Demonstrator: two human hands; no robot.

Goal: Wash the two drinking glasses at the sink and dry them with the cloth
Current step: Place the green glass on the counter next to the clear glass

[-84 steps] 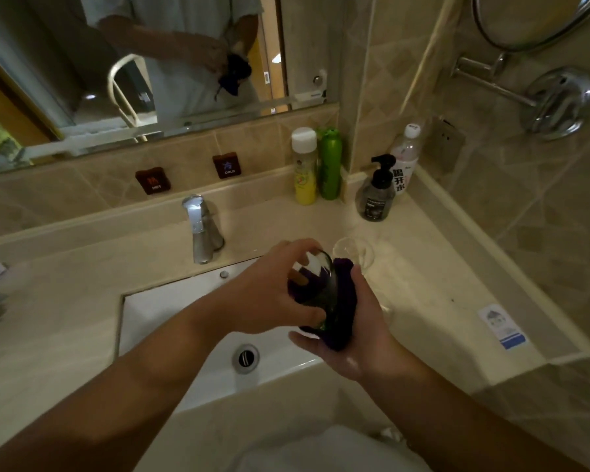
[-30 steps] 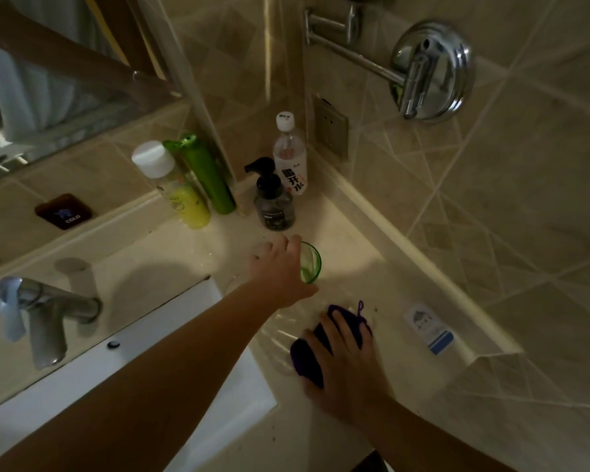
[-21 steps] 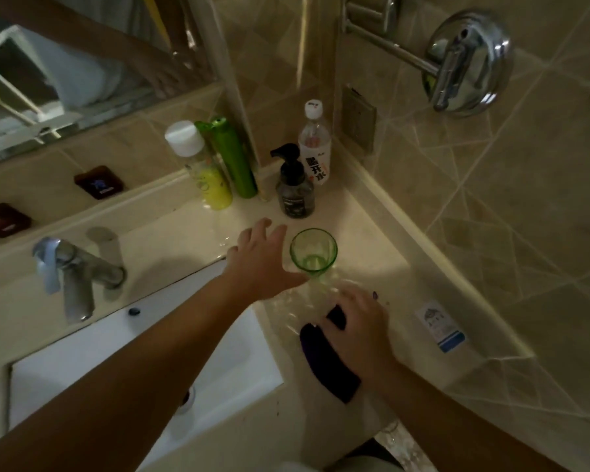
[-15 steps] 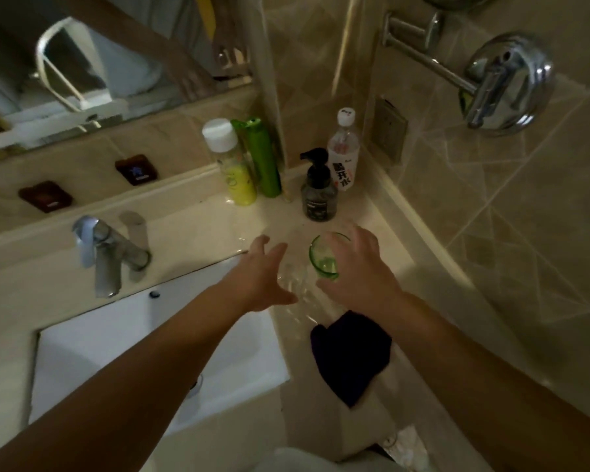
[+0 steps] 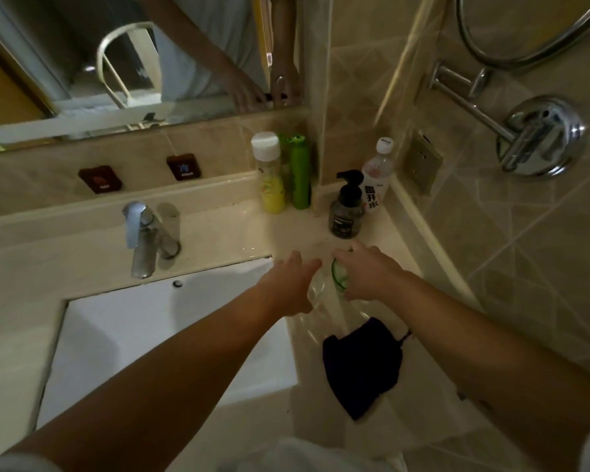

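Reaching over the table (image 5: 218, 240) from the lower edge of the frame, both hands just right of centre. Right hand (image 5: 372, 274) arched over the green glass (image 5: 338, 279), fingers (image 5: 349, 257) curled around its rim, though whether actually gripping or only touching cannot be told. Left hand (image 5: 292, 287) just beside it, fingers spread and slack, near a clear glass (image 5: 317, 291) between the two hands; too faint and see-through to tell whether touched. Dark cloth (image 5: 361, 362) lying crumpled on the table below the hands, right of the white sink (image 5: 143, 332), apart from both hands. Chrome tap (image 5: 143, 240) left of centre behind the sink. Lined up at the back corner, in the upper middle of the frame: yellow bottle (image 5: 269, 175) with a white cap, green bottle (image 5: 298, 172) touching it, dark pump bottle (image 5: 346, 209) and clear water bottle (image 5: 377, 175) with a white cap. Mirror (image 5: 116, 63) across the upper left, showing both arms reflected.
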